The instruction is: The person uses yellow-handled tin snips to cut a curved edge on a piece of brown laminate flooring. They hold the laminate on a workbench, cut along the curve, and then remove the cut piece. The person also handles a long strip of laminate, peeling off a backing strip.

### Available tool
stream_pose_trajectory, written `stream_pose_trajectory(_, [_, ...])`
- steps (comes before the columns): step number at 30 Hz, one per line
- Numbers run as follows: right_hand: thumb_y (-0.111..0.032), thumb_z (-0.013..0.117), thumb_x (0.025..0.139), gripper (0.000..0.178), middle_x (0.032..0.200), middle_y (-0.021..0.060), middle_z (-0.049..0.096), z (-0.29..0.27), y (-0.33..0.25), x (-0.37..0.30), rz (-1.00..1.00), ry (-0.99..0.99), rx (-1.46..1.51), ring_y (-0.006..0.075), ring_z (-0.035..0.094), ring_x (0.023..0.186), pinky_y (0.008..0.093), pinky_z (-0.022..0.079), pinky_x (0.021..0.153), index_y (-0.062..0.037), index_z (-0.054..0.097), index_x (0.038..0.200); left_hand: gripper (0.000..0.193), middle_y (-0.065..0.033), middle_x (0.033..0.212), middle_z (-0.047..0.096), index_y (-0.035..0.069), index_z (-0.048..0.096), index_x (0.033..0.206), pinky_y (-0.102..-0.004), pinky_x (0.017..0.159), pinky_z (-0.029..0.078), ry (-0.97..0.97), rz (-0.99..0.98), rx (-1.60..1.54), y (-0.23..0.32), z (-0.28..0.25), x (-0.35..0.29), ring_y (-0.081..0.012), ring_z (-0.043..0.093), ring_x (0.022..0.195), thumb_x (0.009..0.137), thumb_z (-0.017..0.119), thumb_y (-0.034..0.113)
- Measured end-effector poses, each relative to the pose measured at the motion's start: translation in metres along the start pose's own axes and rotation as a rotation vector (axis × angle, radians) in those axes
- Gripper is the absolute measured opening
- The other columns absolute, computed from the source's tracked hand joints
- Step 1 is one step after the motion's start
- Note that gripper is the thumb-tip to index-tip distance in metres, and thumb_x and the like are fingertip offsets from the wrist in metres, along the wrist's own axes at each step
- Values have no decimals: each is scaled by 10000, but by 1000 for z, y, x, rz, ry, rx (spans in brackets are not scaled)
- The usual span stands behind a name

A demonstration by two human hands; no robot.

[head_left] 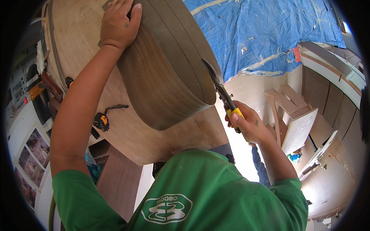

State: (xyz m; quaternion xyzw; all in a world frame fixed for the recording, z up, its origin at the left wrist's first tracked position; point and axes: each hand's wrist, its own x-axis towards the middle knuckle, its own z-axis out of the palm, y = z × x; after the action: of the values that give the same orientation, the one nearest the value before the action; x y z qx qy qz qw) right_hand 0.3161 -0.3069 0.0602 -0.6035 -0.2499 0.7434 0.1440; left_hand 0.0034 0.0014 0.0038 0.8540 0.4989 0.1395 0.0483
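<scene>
One cutting tool (222, 92), aslant, up-leftward

A pale wooden tabletop (75, 27) spreads across the left and middle of the scene. Near its left edge lies a black-and-orange tape measure (101, 122) with a dark strap (116, 106) trailing to the right. Farther left is an orange-and-black tool (36, 91), its kind unclear, and nearer on that side a white-bordered sheet of pictures (32, 158). A creased blue tarp (266, 34) covers the far right, pale tape strips (262, 61) along its near edge and a red patch (297, 54) at its corner. Nearer on the right, a wooden frame (287, 101) stands touching a whitish board (300, 131).
</scene>
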Motion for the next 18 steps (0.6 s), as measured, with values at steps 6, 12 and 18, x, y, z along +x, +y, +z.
stream_pose_trajectory(6, [-519,600,995,672,1037,89,625,8,0,17,-72,33,29,154,595,947,317,497,864,32,531,1373,519,-328,1472,516,-138,556,1363,-469,1226,300,11,10,-14,1,0,1,-448,448,1424,991,519,221])
stream_pose_trajectory(12, [-483,606,999,638,1063,60,611,17,1,23,-117,48,-12,127,546,949,280,460,861,16,527,1389,518,-334,1466,518,-143,556,1359,-468,1222,308,13,18,-15,0,0,1,-451,455,1419,988,521,217])
stream_pose_trajectory(18, [-440,579,1015,632,1096,155,646,16,-26,16,22,7,11,209,590,1054,351,459,972,53,509,1405,511,-337,1459,524,-144,561,1352,-467,1218,314,14,19,2,0,0,2,-454,463,1412,984,524,209])
